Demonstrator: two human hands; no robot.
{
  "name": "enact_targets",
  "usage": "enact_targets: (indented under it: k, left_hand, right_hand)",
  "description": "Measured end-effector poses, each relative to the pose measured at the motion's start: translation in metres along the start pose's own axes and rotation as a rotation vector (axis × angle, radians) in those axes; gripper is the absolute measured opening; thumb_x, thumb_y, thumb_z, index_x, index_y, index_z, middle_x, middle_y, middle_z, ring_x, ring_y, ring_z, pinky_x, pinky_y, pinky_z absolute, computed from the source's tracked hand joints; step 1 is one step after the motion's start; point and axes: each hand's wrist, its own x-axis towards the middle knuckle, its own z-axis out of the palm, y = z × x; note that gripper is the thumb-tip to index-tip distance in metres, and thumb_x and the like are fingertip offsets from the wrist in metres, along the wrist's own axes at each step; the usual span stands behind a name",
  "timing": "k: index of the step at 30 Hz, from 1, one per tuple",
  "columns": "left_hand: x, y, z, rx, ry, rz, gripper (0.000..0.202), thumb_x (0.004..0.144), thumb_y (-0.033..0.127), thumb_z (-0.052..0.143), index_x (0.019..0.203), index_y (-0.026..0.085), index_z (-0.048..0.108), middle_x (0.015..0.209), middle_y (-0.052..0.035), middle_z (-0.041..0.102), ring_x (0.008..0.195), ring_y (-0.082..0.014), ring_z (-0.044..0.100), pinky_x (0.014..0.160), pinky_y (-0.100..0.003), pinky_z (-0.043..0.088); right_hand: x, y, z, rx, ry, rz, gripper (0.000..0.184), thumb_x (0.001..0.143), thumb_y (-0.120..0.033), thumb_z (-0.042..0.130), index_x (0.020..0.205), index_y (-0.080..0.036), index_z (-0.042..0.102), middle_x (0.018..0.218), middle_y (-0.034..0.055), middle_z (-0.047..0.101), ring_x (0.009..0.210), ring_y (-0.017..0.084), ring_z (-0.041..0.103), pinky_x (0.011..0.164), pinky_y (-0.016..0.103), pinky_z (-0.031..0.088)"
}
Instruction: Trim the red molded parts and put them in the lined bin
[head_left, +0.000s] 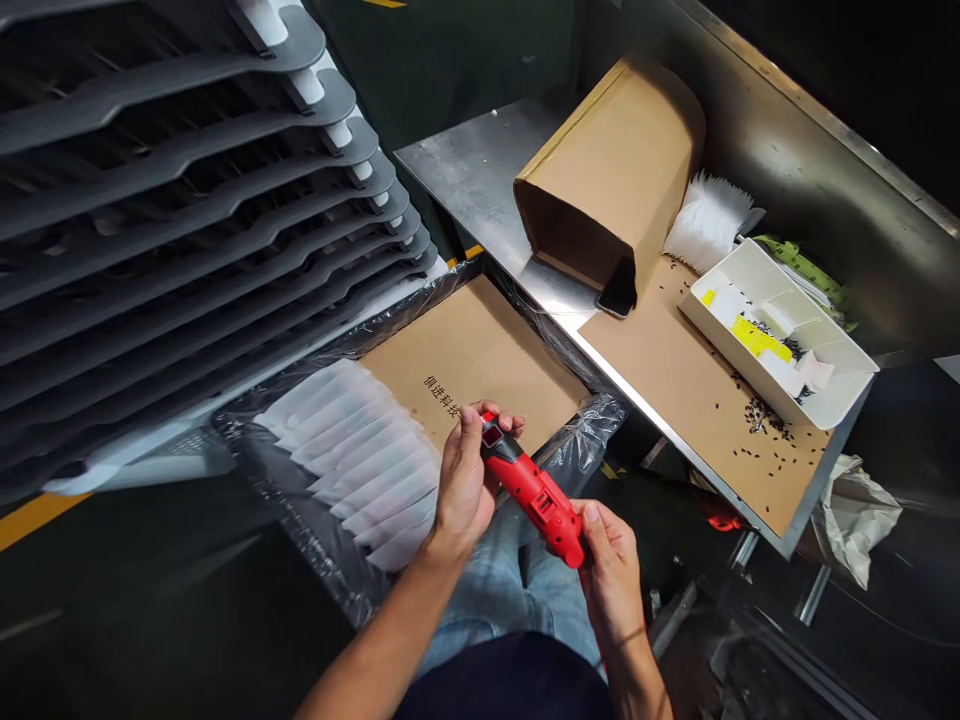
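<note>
A red-and-black handheld power tool (538, 495) with a small dark display lies slanted across my lap, held up in both hands. My left hand (469, 480) is closed around its black upper end, thumb on top beside the display. My right hand (611, 555) pinches the rounded red lower end, where what looks like a red cord runs down. The tool's working tip is hidden or cannot be made out. Just beyond my hands is a cardboard sheet (480, 350) with printed black characters, and overlapping white sheets (367, 450) lie left of my left hand.
Black plastic film (585, 440) lines the tray around the cardboard. Stacked grey trays (225, 210) rise at the left. On the metal bench (465, 160) stand an open cardboard box (615, 150), a phone (619, 290) and a white bin (780, 335) beside scattered small black pieces (765, 415).
</note>
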Motion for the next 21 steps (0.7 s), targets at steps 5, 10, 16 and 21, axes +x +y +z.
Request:
enact_targets:
  k: [5,10,16,21]
  left_hand:
    - [-0.006,-0.002,0.006,-0.005,-0.027,0.038,0.050,0.060,0.061,0.086,0.077,0.019,0.064,0.067,0.0052,0.063,0.074,-0.0129,0.066,0.091,-0.028,0.053]
    - [-0.025,0.001,-0.004,0.091,-0.040,-0.003,0.051,0.067,0.064,0.081,0.094,0.022,0.072,0.090,-0.0019,0.076,0.094,-0.0187,0.070,0.093,-0.028,0.053]
    - [-0.080,0.018,-0.040,0.522,-0.289,-0.357,0.060,0.073,0.065,0.074,0.123,0.031,0.072,0.117,-0.0085,0.076,0.116,-0.0312,0.066,0.104,-0.034,0.048]
    - [-0.116,0.024,-0.049,0.810,-0.639,-0.529,0.069,0.062,0.074,0.074,0.126,0.049,0.067,0.104,-0.0028,0.078,0.102,-0.0348,0.070,0.099,-0.045,0.049]
  right_hand:
    - [-0.007,-0.008,0.001,0.063,0.013,-0.001,0.050,0.085,-0.063,0.064,0.095,-0.016,0.077,0.077,0.0045,0.071,0.065,0.012,0.056,0.062,0.024,0.047]
    - [-0.020,-0.019,-0.004,0.250,0.095,-0.012,0.049,0.078,-0.060,0.074,0.107,-0.020,0.076,0.099,0.0071,0.075,0.078,0.017,0.067,0.073,0.028,0.055]
    - [-0.045,-0.030,-0.039,0.148,0.270,-0.190,0.057,0.080,-0.071,0.064,0.101,-0.021,0.079,0.080,0.0051,0.074,0.066,0.015,0.064,0.061,0.026,0.051]
    - [-0.067,-0.038,-0.064,0.017,0.362,-0.269,0.066,0.082,-0.079,0.051,0.088,-0.021,0.081,0.064,0.0045,0.069,0.060,0.016,0.059,0.062,0.029,0.048]
